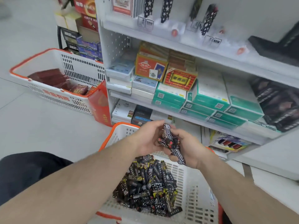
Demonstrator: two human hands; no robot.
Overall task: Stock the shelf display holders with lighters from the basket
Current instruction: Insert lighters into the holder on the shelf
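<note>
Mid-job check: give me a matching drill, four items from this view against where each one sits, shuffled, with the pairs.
Items:
1. lighter bundle
2. loose lighters
3. dark red packs
4. green boxes

Places:
A. far basket
B. middle shelf
C. near basket
D. held in both hands, left hand, right hand

Pairs: 1-D, 2-C, 3-A, 4-B

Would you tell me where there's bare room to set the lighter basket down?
Bare floor lies between the far basket and the lighter basket, left of the shelf unit. The middle shelf, packed with boxes, is crowded.
</note>
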